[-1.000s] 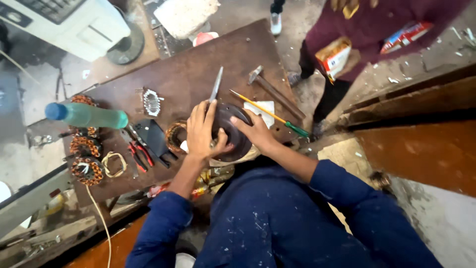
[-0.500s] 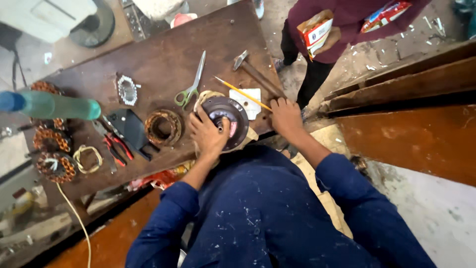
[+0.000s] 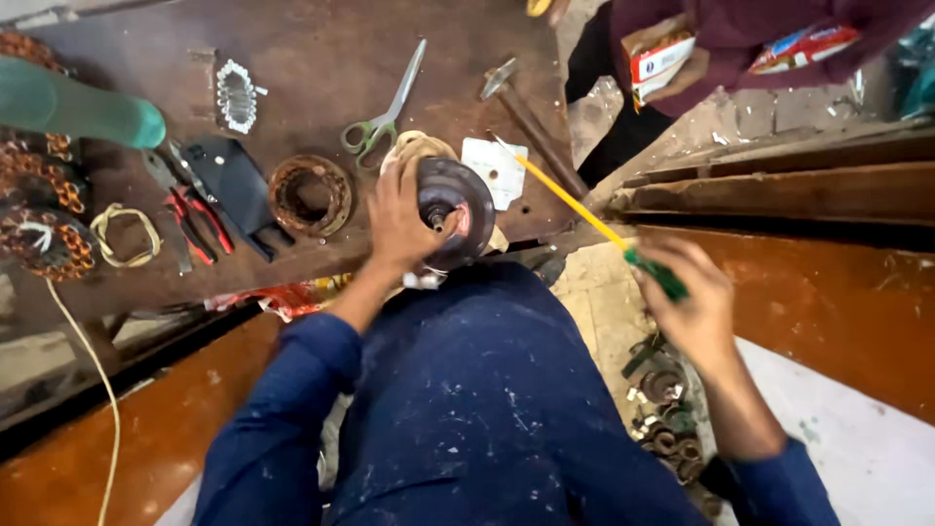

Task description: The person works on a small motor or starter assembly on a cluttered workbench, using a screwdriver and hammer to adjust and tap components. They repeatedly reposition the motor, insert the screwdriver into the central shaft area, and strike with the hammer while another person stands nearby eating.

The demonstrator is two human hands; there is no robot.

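Observation:
My left hand [image 3: 401,219] grips a dark round motor housing [image 3: 458,206] tilted on edge at the near side of the wooden workbench [image 3: 321,78], against my lap. My right hand [image 3: 693,304] is out to the right of the bench, closed on the green handle of a long yellow-shafted screwdriver [image 3: 575,205], whose tip points toward the bench near a white card [image 3: 494,171]. A copper-wound stator ring [image 3: 310,195] lies just left of my left hand.
Green-handled scissors [image 3: 385,112], a hammer [image 3: 521,109], red-handled pliers [image 3: 190,209], a toothed metal piece [image 3: 236,94], a teal bottle [image 3: 83,107] and copper coils [image 3: 44,209] lie on the bench. Another person [image 3: 721,49] stands beyond it. Small metal parts [image 3: 664,409] are on the floor.
My right hand has left the bench edge and swung out right, now holding the screwdriver. The left hand stays on the motor housing. The view has shifted closer and rightward.

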